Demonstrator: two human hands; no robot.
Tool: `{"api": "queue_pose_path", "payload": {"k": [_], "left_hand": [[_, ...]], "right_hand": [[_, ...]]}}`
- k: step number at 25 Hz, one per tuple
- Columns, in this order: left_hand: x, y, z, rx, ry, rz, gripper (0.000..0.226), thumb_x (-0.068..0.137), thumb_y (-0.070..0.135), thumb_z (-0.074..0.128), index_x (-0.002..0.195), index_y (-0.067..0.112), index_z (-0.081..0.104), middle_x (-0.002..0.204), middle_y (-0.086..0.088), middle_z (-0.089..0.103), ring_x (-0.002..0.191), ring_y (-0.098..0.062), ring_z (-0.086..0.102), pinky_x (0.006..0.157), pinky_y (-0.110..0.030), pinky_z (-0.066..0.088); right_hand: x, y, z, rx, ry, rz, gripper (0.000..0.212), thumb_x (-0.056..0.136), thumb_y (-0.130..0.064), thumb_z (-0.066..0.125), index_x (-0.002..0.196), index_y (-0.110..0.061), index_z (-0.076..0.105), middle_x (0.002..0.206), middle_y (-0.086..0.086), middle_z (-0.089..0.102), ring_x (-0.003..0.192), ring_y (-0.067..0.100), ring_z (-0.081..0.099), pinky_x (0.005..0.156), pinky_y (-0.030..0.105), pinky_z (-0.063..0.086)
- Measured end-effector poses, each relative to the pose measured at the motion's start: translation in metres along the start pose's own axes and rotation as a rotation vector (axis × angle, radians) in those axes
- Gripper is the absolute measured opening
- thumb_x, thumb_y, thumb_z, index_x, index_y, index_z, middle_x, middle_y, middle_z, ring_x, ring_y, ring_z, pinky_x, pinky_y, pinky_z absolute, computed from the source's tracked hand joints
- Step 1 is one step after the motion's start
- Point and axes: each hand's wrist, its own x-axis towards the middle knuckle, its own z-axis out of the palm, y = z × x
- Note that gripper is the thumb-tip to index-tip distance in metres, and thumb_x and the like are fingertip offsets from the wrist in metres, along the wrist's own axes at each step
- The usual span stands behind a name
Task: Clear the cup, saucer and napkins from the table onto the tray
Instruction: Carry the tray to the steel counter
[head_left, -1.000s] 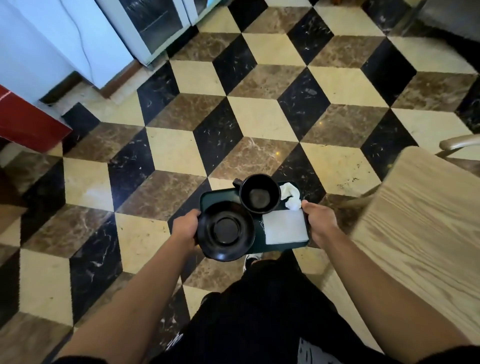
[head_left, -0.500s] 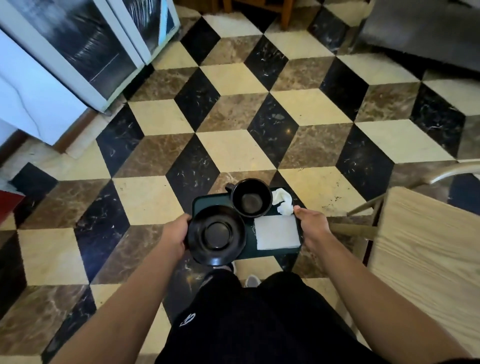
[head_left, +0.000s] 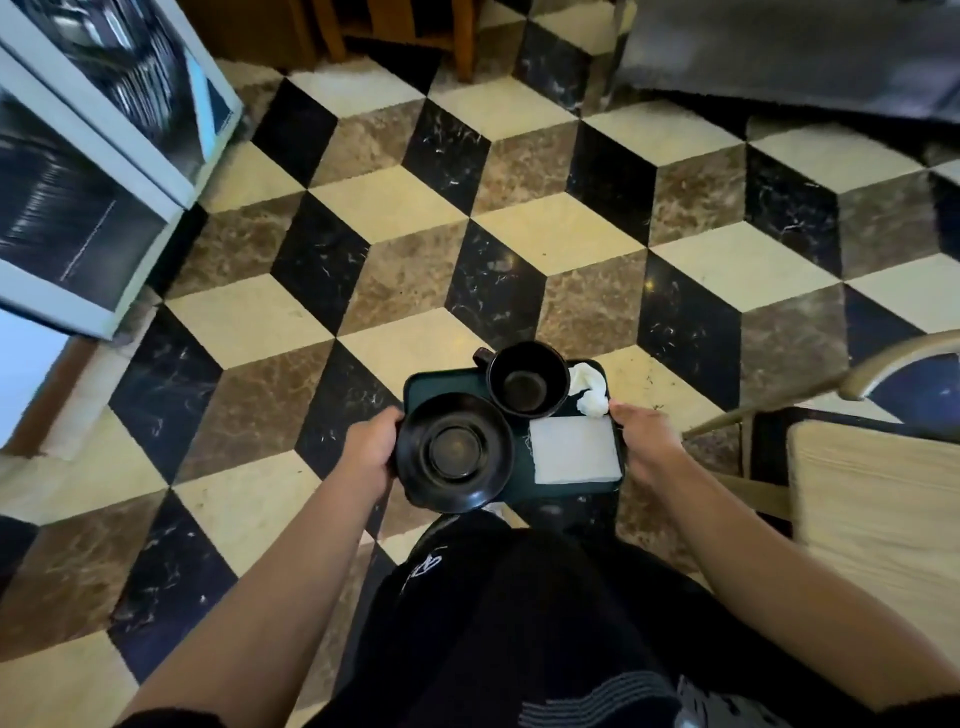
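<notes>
Head camera view, looking down at a person carrying a dark green tray (head_left: 441, 384) over a floor (head_left: 571, 249) of cream, brown and black diamond tiles. The left hand (head_left: 371, 449) grips the tray's left edge, fingers curled under it and out of sight, thumb side against the rim. The right hand (head_left: 647, 439) grips the right edge the same way, fingers wrapped beneath.

A black saucer (head_left: 454, 452) lies just beside the left hand's fingers, its rim touching them and overhanging the tray's near edge. A black cup (head_left: 527, 379) stands upright beyond the saucer, between the two hands, handle pointing away to the left. A flat white folded napkin (head_left: 574, 454) lies just inside the right hand's fingers, touching the tray's right rim. A crumpled white napkin (head_left: 589, 389) sits just beyond the right hand's fingertips, beside the cup.

Right of the right hand, apart from it, is a pale wooden table (head_left: 878, 509). A white cabinet (head_left: 93, 171) stands far left.
</notes>
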Motion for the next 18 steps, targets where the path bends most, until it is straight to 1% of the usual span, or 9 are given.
{"api": "queue_pose_path", "payload": {"k": [2, 3, 5, 6, 9, 11, 12, 15, 18], "left_hand": [[0.020, 0.038, 0.014, 0.043, -0.036, 0.002, 0.025, 0.091, 0.020, 0.067, 0.105, -0.001, 0.070, 0.097, -0.023, 0.072, 0.080, -0.034, 0.069, 0.067, -0.038, 0.053], [0.029, 0.057, 0.021, 0.070, -0.046, 0.009, 0.027, 0.090, 0.022, 0.066, 0.106, 0.000, 0.070, 0.098, -0.023, 0.072, 0.084, -0.035, 0.069, 0.070, -0.040, 0.053], [0.047, 0.090, 0.038, 0.116, -0.072, 0.024, 0.027, 0.089, 0.023, 0.066, 0.105, 0.002, 0.070, 0.093, -0.021, 0.072, 0.082, -0.035, 0.068, 0.070, -0.040, 0.053], [0.054, 0.104, 0.046, 0.129, -0.080, 0.031, 0.025, 0.088, 0.023, 0.066, 0.102, 0.003, 0.070, 0.090, -0.019, 0.071, 0.080, -0.034, 0.068, 0.068, -0.038, 0.053], [0.073, 0.145, 0.076, 0.145, -0.084, 0.059, 0.012, 0.086, 0.018, 0.065, 0.085, 0.007, 0.067, 0.075, -0.012, 0.069, 0.067, -0.028, 0.065, 0.059, -0.032, 0.050], [0.085, 0.170, 0.099, 0.167, -0.095, 0.063, 0.011, 0.086, 0.017, 0.064, 0.079, 0.009, 0.066, 0.070, -0.010, 0.068, 0.063, -0.027, 0.065, 0.056, -0.031, 0.050], [0.091, 0.181, 0.112, 0.183, -0.105, 0.054, 0.011, 0.087, 0.019, 0.064, 0.081, 0.010, 0.067, 0.072, -0.010, 0.069, 0.066, -0.028, 0.066, 0.056, -0.032, 0.052], [0.109, 0.213, 0.150, 0.205, -0.151, 0.018, 0.013, 0.089, 0.024, 0.063, 0.086, 0.012, 0.069, 0.080, -0.011, 0.072, 0.075, -0.031, 0.068, 0.063, -0.036, 0.056], [0.125, 0.247, 0.198, 0.215, -0.156, 0.012, 0.015, 0.093, 0.027, 0.062, 0.086, 0.014, 0.067, 0.078, -0.008, 0.071, 0.077, -0.031, 0.068, 0.064, -0.037, 0.057]], "right_hand": [[0.010, -0.025, 0.013, 0.023, 0.025, -0.011, 0.016, 0.103, -0.019, 0.063, 0.102, -0.011, 0.078, 0.105, 0.009, 0.078, 0.092, 0.028, 0.075, 0.074, 0.041, 0.064], [0.016, -0.037, 0.019, 0.032, 0.035, -0.022, 0.019, 0.103, -0.019, 0.063, 0.107, -0.008, 0.078, 0.105, 0.010, 0.078, 0.093, 0.027, 0.075, 0.073, 0.040, 0.064], [0.029, -0.060, 0.029, 0.056, 0.050, -0.039, 0.022, 0.104, -0.019, 0.062, 0.114, -0.005, 0.076, 0.110, 0.011, 0.077, 0.100, 0.029, 0.074, 0.085, 0.046, 0.063], [0.034, -0.070, 0.033, 0.066, 0.050, -0.043, 0.022, 0.104, -0.018, 0.061, 0.113, -0.005, 0.077, 0.111, 0.011, 0.077, 0.102, 0.028, 0.073, 0.088, 0.047, 0.062], [0.055, -0.104, 0.042, 0.113, 0.057, -0.059, 0.023, 0.105, -0.017, 0.059, 0.095, -0.010, 0.078, 0.106, 0.009, 0.078, 0.091, 0.024, 0.072, 0.075, 0.041, 0.061], [0.073, -0.128, 0.045, 0.131, 0.061, -0.066, 0.024, 0.106, -0.017, 0.058, 0.092, -0.012, 0.077, 0.103, 0.008, 0.079, 0.090, 0.024, 0.072, 0.076, 0.041, 0.061], [0.085, -0.139, 0.045, 0.132, 0.067, -0.064, 0.025, 0.106, -0.019, 0.058, 0.092, -0.012, 0.077, 0.099, 0.007, 0.080, 0.089, 0.023, 0.074, 0.075, 0.041, 0.062], [0.118, -0.174, 0.044, 0.161, 0.072, -0.064, 0.026, 0.105, -0.021, 0.060, 0.086, -0.016, 0.078, 0.080, -0.003, 0.082, 0.071, 0.015, 0.077, 0.057, 0.030, 0.062], [0.159, -0.216, 0.039, 0.182, 0.077, -0.058, 0.021, 0.103, -0.021, 0.064, 0.089, -0.014, 0.078, 0.081, -0.002, 0.082, 0.077, 0.017, 0.074, 0.050, 0.026, 0.058]]}}
